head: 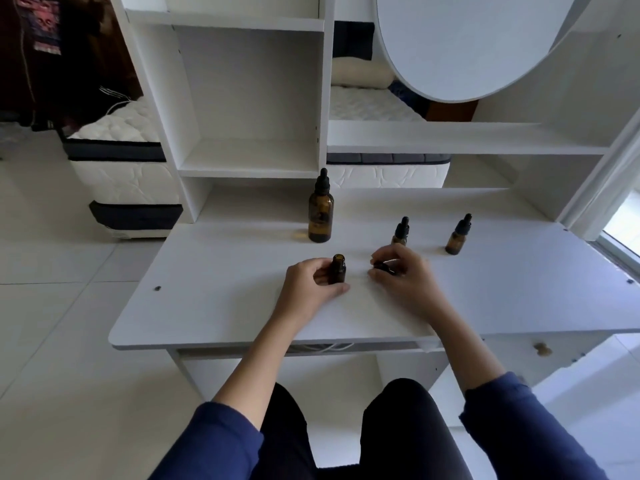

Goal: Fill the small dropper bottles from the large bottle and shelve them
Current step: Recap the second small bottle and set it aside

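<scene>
My left grip [308, 285] holds an uncapped small dropper bottle [337, 270] upright on the table [207, 289]. My right grip [403, 277] pinches a black dropper cap [382, 268] just beside it. Behind stands the large bottle [321, 216], capped, its label too blurred to read.

- Desk [207, 289]: white top, four amber bottles upright on it.
- Left hand [311, 285] grips the uncapped small bottle [337, 270], which stands on the desk with its neck open.
- Right hand [405, 275], at 3 o'clock of that bottle and near it, pinches a black dropper cap [382, 268] low over the desk; contact cannot be told.
- Large bottle [321, 211], capped, stands at 12 o'clock, apart from both hands.
- First capped small bottle [401, 232] at 1 o'clock, partly hidden behind the right hand.
- Second capped small bottle [458, 235] at 2 o'clock, standing free.
</scene>
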The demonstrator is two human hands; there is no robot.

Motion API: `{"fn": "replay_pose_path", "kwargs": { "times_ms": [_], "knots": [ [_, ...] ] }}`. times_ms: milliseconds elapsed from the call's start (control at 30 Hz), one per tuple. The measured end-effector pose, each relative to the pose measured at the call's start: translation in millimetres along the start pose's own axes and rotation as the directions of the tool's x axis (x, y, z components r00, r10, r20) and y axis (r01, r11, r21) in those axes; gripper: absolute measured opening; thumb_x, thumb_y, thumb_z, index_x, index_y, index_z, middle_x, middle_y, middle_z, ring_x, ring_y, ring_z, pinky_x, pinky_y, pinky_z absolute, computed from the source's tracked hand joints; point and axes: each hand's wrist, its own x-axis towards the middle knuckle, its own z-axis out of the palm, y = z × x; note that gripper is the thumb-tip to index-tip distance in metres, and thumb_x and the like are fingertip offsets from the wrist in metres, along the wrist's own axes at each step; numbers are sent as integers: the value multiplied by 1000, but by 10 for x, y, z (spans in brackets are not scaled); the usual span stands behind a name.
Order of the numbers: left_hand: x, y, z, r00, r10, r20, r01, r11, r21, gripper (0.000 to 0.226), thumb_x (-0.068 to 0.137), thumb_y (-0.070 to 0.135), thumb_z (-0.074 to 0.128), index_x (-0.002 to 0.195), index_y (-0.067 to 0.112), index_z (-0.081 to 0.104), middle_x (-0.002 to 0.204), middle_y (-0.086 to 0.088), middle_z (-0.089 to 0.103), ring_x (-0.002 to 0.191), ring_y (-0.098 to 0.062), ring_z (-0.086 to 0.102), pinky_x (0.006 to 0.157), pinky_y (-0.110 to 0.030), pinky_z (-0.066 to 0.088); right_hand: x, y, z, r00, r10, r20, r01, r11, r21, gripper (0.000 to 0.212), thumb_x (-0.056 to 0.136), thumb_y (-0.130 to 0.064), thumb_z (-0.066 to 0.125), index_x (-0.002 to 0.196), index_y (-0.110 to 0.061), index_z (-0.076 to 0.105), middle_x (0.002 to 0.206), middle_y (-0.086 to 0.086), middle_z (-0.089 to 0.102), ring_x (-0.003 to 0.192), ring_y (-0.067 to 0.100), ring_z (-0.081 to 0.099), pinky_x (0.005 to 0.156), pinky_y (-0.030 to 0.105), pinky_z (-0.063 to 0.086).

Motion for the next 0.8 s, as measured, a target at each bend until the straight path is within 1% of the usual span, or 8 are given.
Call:
{"fn": "replay_pose_path", "kwargs": {
  "times_ms": [100,233,400,533,600,667,733,800],
  "knots": [
    [4,-5,2,1000,7,-3,-7,1000,14,39,68,13,81,105,10,68,98,-2,71,90,-10,67,82,-15,51,51,-152,-9,1000,-24,-20,27,989,143,18,74,-22,75,84,-22,61,87,-1,68,77,22,67,69,32,54],
    [-10,9,-12,1000,-2,19,2,1000,3,38,71,14,79,106,12,67,98,2,69,89,-5,65,80,-11,51,108,-365,-44,993,-119,-7,118,973,199,14,76,-19,74,85,-15,65,86,6,70,79,18,66,65,27,52],
    [-5,30,-13,999,-14,35,15,1000,-7,32,72,15,77,102,17,67,94,6,69,88,1,64,78,-10,50,140,-499,-73,976,-189,109,185,982,46,17,76,-17,73,91,-11,67,87,3,70,80,11,65,73,24,55],
    [-13,23,-15,999,-14,35,14,1000,-24,31,71,14,78,100,18,68,92,7,70,86,1,65,76,-8,50,169,-593,-70,964,-220,151,235,968,-89,16,75,-17,74,89,-15,67,84,0,69,76,8,63,69,17,52],
    [-8,17,-11,1000,-5,31,6,1000,-22,33,70,13,78,102,14,68,91,7,69,85,0,66,75,-7,50,210,-675,-64,945,-256,204,293,939,-180,15,74,-16,74,88,-17,67,86,1,67,75,10,62,66,12,48],
    [1,10,-6,1000,1,21,0,1000,-14,34,70,12,79,101,12,68,89,7,69,83,0,66,76,-7,50,259,-774,-54,923,-279,263,348,898,-268,16,73,-16,74,88,-18,68,90,1,63,77,13,60,68,14,48],
    [4,6,-5,1000,0,16,0,1000,-10,33,69,10,80,99,12,68,87,7,69,81,1,66,76,-8,51,304,-851,-30,909,-259,327,370,862,-347,19,72,-17,75,89,-21,69,91,0,61,79,14,58,70,19,48],
    [7,4,-5,1000,0,20,0,1000,-24,30,68,7,79,95,13,68,84,6,69,76,4,66,76,-9,51,341,-880,14,896,-216,387,376,832,-408,23,71,-18,76,93,-21,68,90,-1,62,77,13,57,66,16,45]
  ]
}}
